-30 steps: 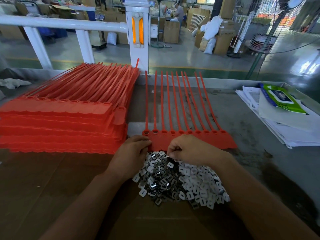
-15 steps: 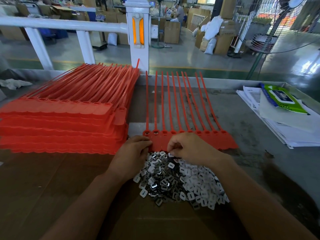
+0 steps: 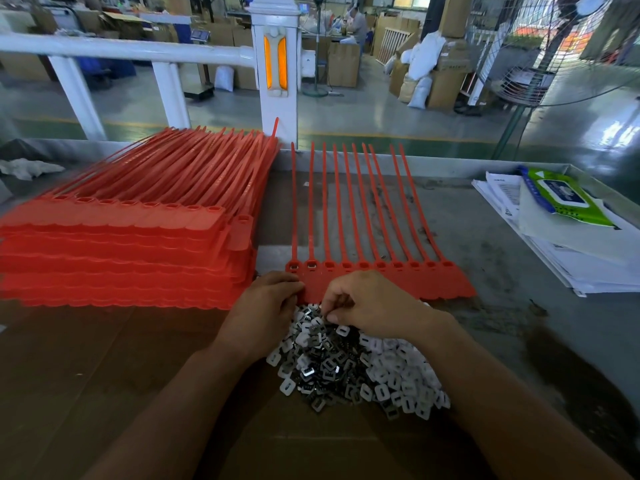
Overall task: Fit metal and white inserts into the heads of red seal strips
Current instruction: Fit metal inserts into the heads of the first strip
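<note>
A joined row of red seal strips (image 3: 446,284) lies flat before me, tails pointing away. Its two leftmost heads (image 3: 302,266) hold shiny inserts; the other heads look empty. A heap of metal and white inserts (image 3: 349,365) sits just below the row. My left hand (image 3: 266,306) rests at the row's near left edge, fingers curled against the red tabs. My right hand (image 3: 367,303) hovers over the top of the heap, fingertips pinching among the inserts; what it pinches is hidden.
A tall stack of red seal strip sheets (image 3: 117,251) fills the left. Papers and a green wipes pack (image 3: 561,199) lie at the right. A white railing post (image 3: 275,74) stands behind the table. Brown cardboard (image 3: 86,375) covers the near surface.
My right hand has dropped slightly from the row's edge onto the top of the insert heap. The left hand has stayed put.
</note>
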`<move>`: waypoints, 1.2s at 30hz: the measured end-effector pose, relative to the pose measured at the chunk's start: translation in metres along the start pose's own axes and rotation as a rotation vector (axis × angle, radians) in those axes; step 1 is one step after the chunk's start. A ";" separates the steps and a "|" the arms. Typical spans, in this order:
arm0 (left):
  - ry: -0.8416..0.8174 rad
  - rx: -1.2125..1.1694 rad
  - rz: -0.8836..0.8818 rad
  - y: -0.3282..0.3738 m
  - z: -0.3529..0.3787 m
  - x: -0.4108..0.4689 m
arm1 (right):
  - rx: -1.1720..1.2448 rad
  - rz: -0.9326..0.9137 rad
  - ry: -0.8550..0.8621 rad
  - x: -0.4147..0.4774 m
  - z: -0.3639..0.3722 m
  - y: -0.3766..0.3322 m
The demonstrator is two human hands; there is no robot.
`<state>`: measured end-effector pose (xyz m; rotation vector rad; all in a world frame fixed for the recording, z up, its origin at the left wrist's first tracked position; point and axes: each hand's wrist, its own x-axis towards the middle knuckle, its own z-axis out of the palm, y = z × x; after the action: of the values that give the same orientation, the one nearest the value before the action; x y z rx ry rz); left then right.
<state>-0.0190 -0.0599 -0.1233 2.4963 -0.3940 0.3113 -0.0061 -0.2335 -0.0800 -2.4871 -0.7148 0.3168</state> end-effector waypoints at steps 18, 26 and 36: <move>-0.002 -0.004 -0.014 0.000 0.000 0.000 | 0.129 0.020 0.009 -0.003 -0.009 0.004; -0.009 -0.020 -0.016 0.000 -0.001 -0.001 | 0.106 0.181 0.224 0.021 -0.029 0.016; -0.003 -0.013 0.006 -0.001 -0.002 -0.001 | 0.139 0.231 0.288 0.055 -0.015 0.026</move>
<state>-0.0201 -0.0583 -0.1227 2.4838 -0.4039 0.3066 0.0561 -0.2289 -0.0856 -2.4156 -0.2798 0.0826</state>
